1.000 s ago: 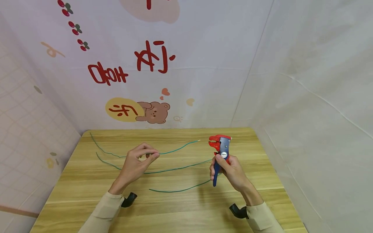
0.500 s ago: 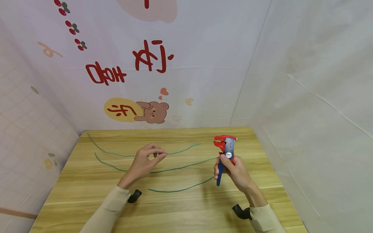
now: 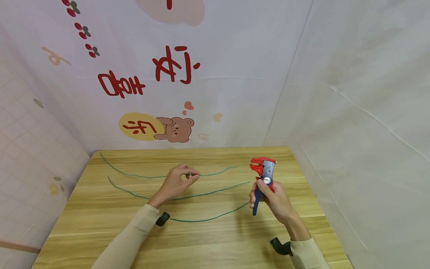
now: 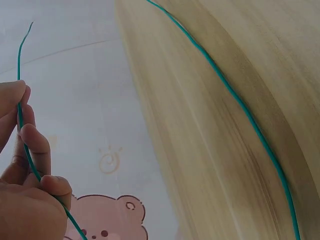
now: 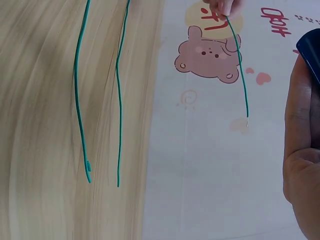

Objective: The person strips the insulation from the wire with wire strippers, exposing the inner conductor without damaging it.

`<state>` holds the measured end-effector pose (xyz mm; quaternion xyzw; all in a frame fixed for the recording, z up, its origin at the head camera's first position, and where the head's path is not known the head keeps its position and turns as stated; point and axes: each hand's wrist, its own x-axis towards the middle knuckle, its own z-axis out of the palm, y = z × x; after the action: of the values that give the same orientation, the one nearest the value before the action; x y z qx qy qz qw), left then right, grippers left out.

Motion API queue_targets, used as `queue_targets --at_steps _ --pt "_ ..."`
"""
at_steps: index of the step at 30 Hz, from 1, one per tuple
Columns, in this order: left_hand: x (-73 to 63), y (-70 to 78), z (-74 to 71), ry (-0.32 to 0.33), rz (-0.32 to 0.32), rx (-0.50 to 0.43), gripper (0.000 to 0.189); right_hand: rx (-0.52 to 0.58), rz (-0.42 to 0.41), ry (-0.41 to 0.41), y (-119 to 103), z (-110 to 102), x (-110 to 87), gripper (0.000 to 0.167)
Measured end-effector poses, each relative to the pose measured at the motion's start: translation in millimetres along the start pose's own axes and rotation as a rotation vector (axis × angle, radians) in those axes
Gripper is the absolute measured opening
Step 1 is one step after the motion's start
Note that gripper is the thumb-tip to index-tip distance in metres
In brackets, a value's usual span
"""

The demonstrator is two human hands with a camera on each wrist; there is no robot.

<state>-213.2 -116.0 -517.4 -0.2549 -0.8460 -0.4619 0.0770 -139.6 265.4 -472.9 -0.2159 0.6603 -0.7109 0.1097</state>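
My left hand (image 3: 179, 181) pinches a thin green wire (image 3: 220, 172) between thumb and fingertips above the far part of the table. In the left wrist view this wire (image 4: 19, 55) runs down past the curled fingers. Its free end, seen in the right wrist view, shows a short bare tip (image 5: 247, 121). On the right, my right hand (image 3: 273, 200) grips the blue handle of a wire stripper (image 3: 267, 170), whose red jaws point left, apart from the wire. Only the dark handle (image 5: 311, 50) of the stripper shows in the right wrist view.
Two more green wires lie on the wooden table (image 3: 215, 246): a middle wire (image 3: 208, 193) and a nearer wire (image 3: 205, 220). By the middle of the right wrist view's table is a tiny green scrap (image 5: 88, 166). A printed cloth wall (image 3: 235, 112) stands behind.
My left hand has moved to the right, carrying the pinched wire along. The right hand has shifted slightly right with the wire stripper still in its grip.
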Motion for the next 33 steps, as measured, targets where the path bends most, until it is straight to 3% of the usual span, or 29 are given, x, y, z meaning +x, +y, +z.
queue_targets --at_steps 11,23,33 --pt "15.5 -14.0 13.4 -0.013 -0.039 -0.013 0.01 0.0 0.005 0.015 6 -8 -4.1 0.037" --pt "22.6 -24.9 25.3 -0.037 -0.117 -0.041 0.009 0.005 0.029 0.043 14 -17 -7.5 0.035" --pt "31.6 -31.8 34.1 -0.076 -0.146 -0.025 0.012 0.027 0.037 0.045 17 -22 -9.9 0.035"
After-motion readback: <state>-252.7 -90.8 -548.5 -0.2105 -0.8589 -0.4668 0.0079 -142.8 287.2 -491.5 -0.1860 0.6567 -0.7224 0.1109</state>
